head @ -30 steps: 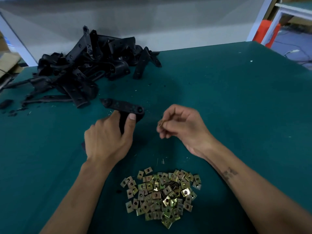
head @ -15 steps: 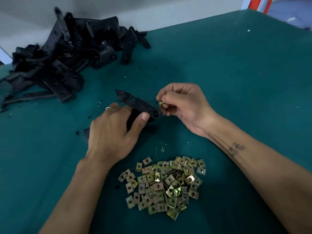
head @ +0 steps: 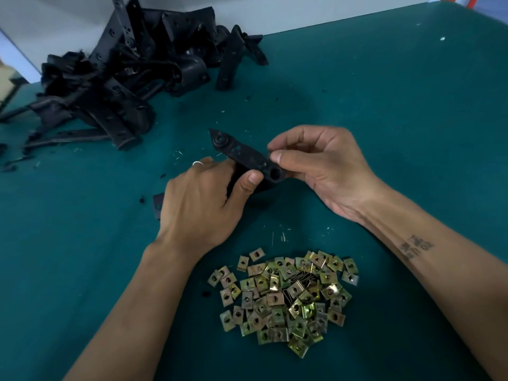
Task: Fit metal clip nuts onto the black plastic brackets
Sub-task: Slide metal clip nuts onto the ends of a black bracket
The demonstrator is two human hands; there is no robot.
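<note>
A person works at a green-covered table (head: 384, 119) with both hands over its middle. The left hand (head: 200, 204) grips a black plastic bracket (head: 244, 156) from below, its thumb curled up against the bracket's near edge and its fingers (head: 220, 167) wrapped round the underside; a ring shows on one finger. The bracket is a long flat strip, pointed at its far end toward 11 o'clock, with a round boss near that tip and a round hole at the end nearest the right hand. The right hand (head: 319, 166) meets that holed end from 3 o'clock, thumb and forefinger pinched together on the bracket's edge. Whether a clip nut sits between those fingertips cannot be told, since the fingers cover the spot.

At 6 o'clock from the hands, near the table's front edge, lies a loose heap of metal clip nuts (head: 286, 298), small brass-coloured squares each with a centre hole, piled on one another. At 10 to 11 o'clock, well apart from the hands, a tangled pile of black brackets (head: 123, 72) rests against the table's far edge. Small black flecks and pale shavings are scattered on the cloth between the pile and the hands.
</note>
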